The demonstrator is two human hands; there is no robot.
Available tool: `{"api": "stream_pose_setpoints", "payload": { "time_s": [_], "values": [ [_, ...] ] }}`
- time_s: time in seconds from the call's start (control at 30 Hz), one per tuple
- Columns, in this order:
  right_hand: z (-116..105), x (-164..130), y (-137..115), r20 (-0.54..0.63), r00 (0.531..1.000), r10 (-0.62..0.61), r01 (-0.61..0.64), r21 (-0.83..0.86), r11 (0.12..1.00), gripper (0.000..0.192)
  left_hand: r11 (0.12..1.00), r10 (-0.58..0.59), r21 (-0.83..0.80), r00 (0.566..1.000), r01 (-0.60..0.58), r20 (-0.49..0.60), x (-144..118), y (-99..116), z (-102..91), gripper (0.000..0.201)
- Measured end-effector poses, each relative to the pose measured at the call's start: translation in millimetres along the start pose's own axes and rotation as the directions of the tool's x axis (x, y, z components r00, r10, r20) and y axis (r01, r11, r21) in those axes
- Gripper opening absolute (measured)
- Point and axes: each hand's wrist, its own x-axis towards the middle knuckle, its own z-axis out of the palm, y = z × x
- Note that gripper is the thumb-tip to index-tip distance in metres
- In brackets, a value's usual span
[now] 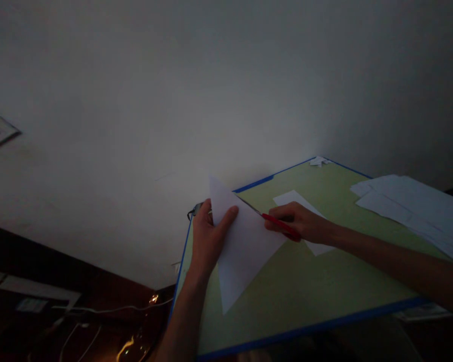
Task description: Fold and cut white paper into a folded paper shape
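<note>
My left hand pinches a white sheet of paper between the thumb in front and the fingers behind. The sheet is tilted up over the table, its top corner pointing away from me. In my right hand is a pair of scissors with red handles. Their dark blades lie along the sheet's upper right edge; whether the paper sits between them is too dim to tell. Under my right hand a smaller white piece of paper rests on the table, partly covered by the hand.
The pale green table has blue edging and stands against a grey wall. Overlapping white sheets lie at the right. Small paper scraps sit in the far corner. A dark object shows behind my left hand. White cables hang lower left.
</note>
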Motion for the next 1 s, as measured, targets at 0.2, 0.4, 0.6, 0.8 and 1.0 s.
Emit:
{"api": "stream_pose_setpoints", "payload": {
  "time_s": [0.2,0.4,0.6,0.8,1.0],
  "values": [
    [0.6,-0.2,0.8,-0.013,1.000,0.007,-0.007,0.018,1.000,0.044,1.000,-0.007,-0.013,1.000,0.007,-0.002,-0.6,1.2,0.5,0.042],
    [1.4,-0.3,-0.2,-0.017,1.000,0.017,-0.017,-0.004,1.000,0.045,1.000,-0.022,-0.012,1.000,0.022,0.002,-0.3,1.1,0.4,0.041],
    [1.2,-0.6,0.0,-0.015,1.000,0.002,-0.002,-0.016,1.000,0.044,1.000,-0.016,-0.009,1.000,0.016,-0.009,-1.2,3.4,0.5,0.040],
    [1.1,-0.4,0.2,-0.015,1.000,0.012,-0.012,-0.008,1.000,0.043,1.000,-0.012,-0.012,1.000,0.012,0.006,-0.8,3.0,-0.3,0.039],
    [1.7,-0.5,-1.4,-0.017,1.000,0.021,-0.021,0.011,1.000,0.041,1.000,-0.021,-0.022,1.000,0.021,0.010,-0.5,2.6,-0.2,0.039]
  ]
}}
